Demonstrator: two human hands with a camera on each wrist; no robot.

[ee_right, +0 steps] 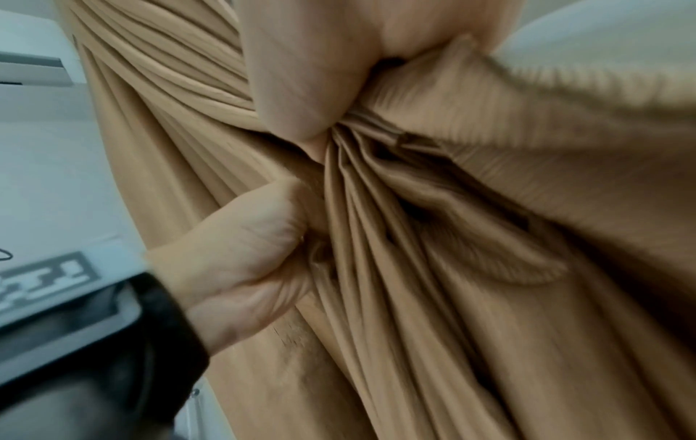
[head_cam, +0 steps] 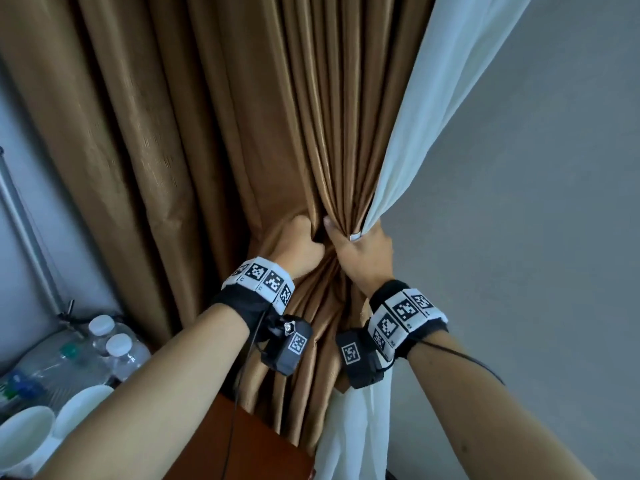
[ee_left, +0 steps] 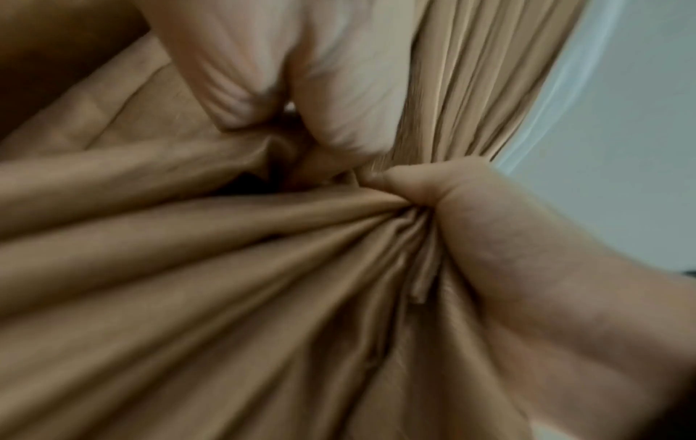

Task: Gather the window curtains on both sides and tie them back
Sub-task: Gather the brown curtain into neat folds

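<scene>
A brown curtain point(head_cam: 207, 133) hangs in long pleats, with a white sheer curtain point(head_cam: 408, 133) along its right edge. Both are pinched into one bunch at mid height. My left hand point(head_cam: 301, 240) grips the bunch from the left, fingers buried in the brown folds. Right beside it, my right hand point(head_cam: 360, 249) wraps the bunch from the right and also holds the sheer. In the left wrist view the brown curtain point(ee_left: 188, 268) fans out below my left hand point(ee_left: 263, 74), with my right hand point(ee_left: 489, 238) close by. The right wrist view shows my right hand point(ee_right: 301, 74) and left hand point(ee_right: 244, 253) clenched on the brown curtain point(ee_right: 414, 297).
A wooden cabinet top point(head_cam: 249, 441) sits below the curtain. At the lower left are plastic water bottles point(head_cam: 114, 344) and white cups point(head_cam: 79, 407). A metal pole point(head_cam: 24, 230) runs along the left wall. A plain grey wall point(head_cam: 519, 202) fills the right side.
</scene>
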